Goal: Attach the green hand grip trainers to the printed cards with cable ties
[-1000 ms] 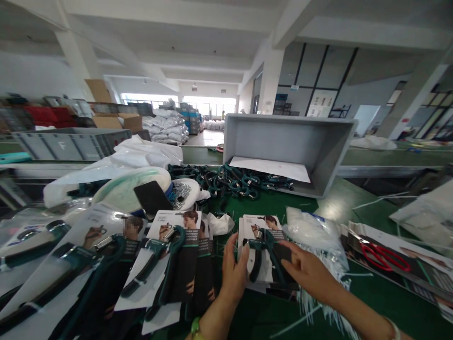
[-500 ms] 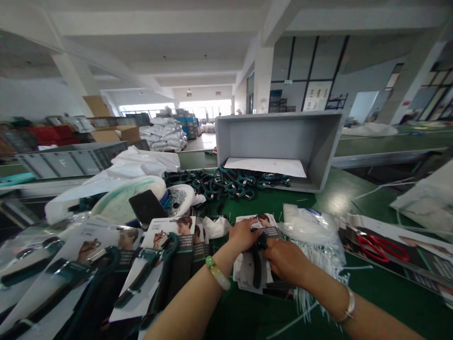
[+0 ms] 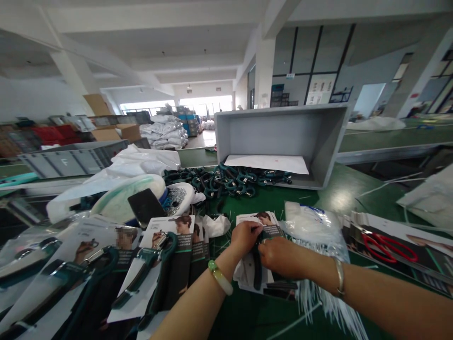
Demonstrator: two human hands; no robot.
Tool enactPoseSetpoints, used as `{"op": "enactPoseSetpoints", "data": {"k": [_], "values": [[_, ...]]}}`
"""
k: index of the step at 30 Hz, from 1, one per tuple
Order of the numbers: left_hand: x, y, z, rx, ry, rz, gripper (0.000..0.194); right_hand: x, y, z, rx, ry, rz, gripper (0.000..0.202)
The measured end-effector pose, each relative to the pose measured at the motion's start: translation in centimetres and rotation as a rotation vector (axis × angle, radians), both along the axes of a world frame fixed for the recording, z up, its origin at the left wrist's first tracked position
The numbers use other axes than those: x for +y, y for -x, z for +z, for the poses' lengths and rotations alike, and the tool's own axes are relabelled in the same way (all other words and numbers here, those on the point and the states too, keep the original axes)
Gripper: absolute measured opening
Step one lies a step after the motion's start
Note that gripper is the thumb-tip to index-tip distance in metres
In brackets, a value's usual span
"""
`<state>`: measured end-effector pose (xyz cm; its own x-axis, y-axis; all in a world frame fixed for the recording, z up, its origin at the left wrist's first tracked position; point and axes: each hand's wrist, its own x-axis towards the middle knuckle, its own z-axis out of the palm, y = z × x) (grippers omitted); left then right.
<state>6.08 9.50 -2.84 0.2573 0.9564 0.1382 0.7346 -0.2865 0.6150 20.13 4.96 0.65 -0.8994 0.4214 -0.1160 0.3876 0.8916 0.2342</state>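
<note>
While both hands meet over the green table [image 3: 325, 198], they press on a hand gripper [image 3: 257, 264] that lies on a printed card [image 3: 264, 222]. That gripper is dark teal, with two long handles, and only its lower part shows below the fingers. Its card is white at the top with a small photo and dark lower down, and it sits on a thin stack of the same cards right in front of the person. On the top of the gripper, the left hand [image 3: 246, 237] has its fingers curled and pinched, with a pale green bangle on the wrist. From the other side the right hand [image 3: 279, 257] closes over the middle of the gripper, with a silver bangle on the wrist. How tight each hold is cannot be told. Just beside the card on the right lies a bundle of white ties [image 3: 314, 245]. More carded grippers [image 3: 155, 269] lie spread out to the left. Farther back a grey bin [image 3: 283, 137] lies on its side with loose teal grippers [image 3: 226, 179] spilling out
</note>
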Motion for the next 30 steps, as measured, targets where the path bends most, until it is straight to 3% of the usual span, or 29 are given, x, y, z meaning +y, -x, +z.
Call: {"op": "enactPoseSetpoints", "data": {"k": [4,8,10,15,23,30], "values": [[-0.3,0.0,0.1,-0.035,-0.042,0.022,0.025,-0.1,-0.8,-1.1,0.238,0.037,-0.173,0.021],[-1.4,-0.2,0.7,-0.039,-0.082,0.026,0.016,-0.5,-1.0,-2.2,0.784,0.082,-0.517,0.025],[-2.2,-0.4,0.9,-0.016,-0.113,0.029,0.014,-0.8,-0.8,-2.7,0.955,0.14,-0.618,0.024],[-4.0,-0.4,0.8,0.025,-0.16,0.044,0.015,-2.1,-0.4,-3.9,1.004,0.254,-0.665,0.021],[-4.9,0.0,0.0,-0.03,-0.167,0.046,0.014,-4.3,0.0,-4.7,0.98,0.16,-0.65,0.016],[-5.6,0.0,0.3,-0.003,-0.186,0.018,0.016,-3.2,-0.4,-4.3,1.07,0.206,-0.735,0.021]]}}
